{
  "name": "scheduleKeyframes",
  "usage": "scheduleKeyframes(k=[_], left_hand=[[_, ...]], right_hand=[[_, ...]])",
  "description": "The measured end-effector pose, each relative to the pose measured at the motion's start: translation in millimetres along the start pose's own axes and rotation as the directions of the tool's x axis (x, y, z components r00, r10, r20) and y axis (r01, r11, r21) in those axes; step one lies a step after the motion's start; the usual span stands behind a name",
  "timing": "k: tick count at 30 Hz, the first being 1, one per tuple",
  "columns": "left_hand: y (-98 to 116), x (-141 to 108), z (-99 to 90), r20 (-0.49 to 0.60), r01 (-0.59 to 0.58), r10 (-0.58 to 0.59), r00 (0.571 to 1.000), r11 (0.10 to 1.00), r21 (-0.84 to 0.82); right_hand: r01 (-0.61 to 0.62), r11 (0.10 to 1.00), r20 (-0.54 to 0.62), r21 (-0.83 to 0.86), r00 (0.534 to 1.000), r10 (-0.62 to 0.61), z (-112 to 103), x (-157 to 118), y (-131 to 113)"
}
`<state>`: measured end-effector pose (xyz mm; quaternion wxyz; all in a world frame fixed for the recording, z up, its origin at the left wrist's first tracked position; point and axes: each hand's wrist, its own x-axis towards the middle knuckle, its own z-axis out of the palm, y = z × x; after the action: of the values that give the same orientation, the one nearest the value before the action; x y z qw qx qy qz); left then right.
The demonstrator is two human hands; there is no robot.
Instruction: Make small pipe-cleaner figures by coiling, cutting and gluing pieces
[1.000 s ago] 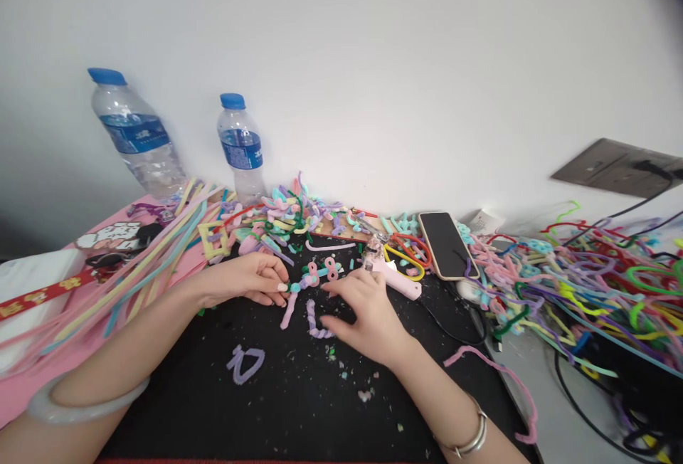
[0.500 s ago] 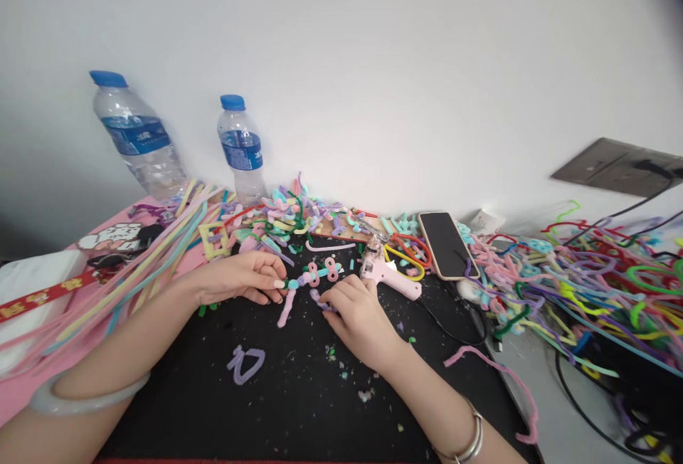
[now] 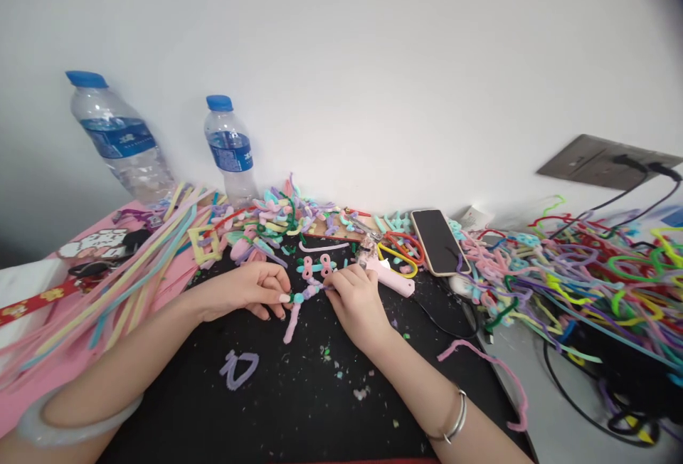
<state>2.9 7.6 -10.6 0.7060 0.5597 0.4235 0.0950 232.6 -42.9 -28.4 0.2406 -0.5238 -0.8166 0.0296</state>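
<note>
My left hand [image 3: 259,292] pinches the green end of a small pipe-cleaner piece [image 3: 292,323] between thumb and fingers. The piece has a light-blue knob and a pink stem pointing down toward me. Against the knob lies a short purple twisted pipe cleaner [image 3: 314,287], its right end held in the fingertips of my right hand [image 3: 355,304]. Just behind them, on the black mat [image 3: 277,407], is a teal strip with two pink figure-eight loops [image 3: 325,266]. A bent purple pipe cleaner [image 3: 241,370] lies nearer me on the left.
A pink glue gun [image 3: 393,279], red-and-yellow-handled scissors [image 3: 403,259] and a phone [image 3: 440,242] lie beyond my right hand. Two bottles, one a small bottle [image 3: 230,154], stand by the wall. Tangled pipe cleaners [image 3: 576,265] spread at right; long strips [image 3: 160,243] lie left.
My right hand has moved up and brought the purple twisted piece against the light-blue knob. The left hand keeps its pinch. The whole view has shifted slightly.
</note>
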Motion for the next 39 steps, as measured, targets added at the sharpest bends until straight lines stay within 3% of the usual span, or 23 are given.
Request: scheduleKeyframes(k=[11,15,20,24,27,30,33,39], left_hand=[[2.5,-1.4,7.6,-0.048,0.01,-0.006,0.999,0.996,0.086],[3.9,-3.6,7.0,-0.058,0.019,-0.012,0.998,0.991,0.13],[10.7,-7.8,9.4,-0.056,0.014,-0.007,0.998,0.992,0.126],[12.9,-7.9,10.0,-0.041,0.026,-0.021,0.999,0.992,0.124],[12.0,-6.4,9.1,-0.044,0.025,-0.02,0.999,0.992,0.12],[11.2,-5.4,8.4,-0.056,0.022,-0.016,0.998,0.994,0.103],[10.6,-5.2,8.1,-0.059,0.009,-0.004,0.998,0.995,0.097],[7.4,-4.1,6.9,-0.034,0.002,0.001,0.999,0.996,0.09]], right_hand=[[0.045,0.989,-0.122,0.141,0.992,-0.027,-23.0,-2.2,4.6],[0.026,0.985,-0.131,0.171,0.991,-0.003,-44.1,1.2,9.9],[0.026,0.966,-0.052,0.257,0.999,-0.013,-83.9,-3.1,13.5],[-0.08,0.973,-0.068,0.217,0.993,0.096,-115.3,-17.3,26.1],[-0.269,0.957,-0.095,0.106,0.956,0.279,-132.9,-28.7,40.8],[-0.41,0.912,-0.036,-0.007,0.912,0.41,-144.3,-38.9,56.7],[-0.458,0.888,0.037,-0.04,0.887,0.459,-151.4,-49.4,74.6],[-0.635,0.759,-0.13,-0.142,0.772,0.622,-161.6,-61.3,105.4]])
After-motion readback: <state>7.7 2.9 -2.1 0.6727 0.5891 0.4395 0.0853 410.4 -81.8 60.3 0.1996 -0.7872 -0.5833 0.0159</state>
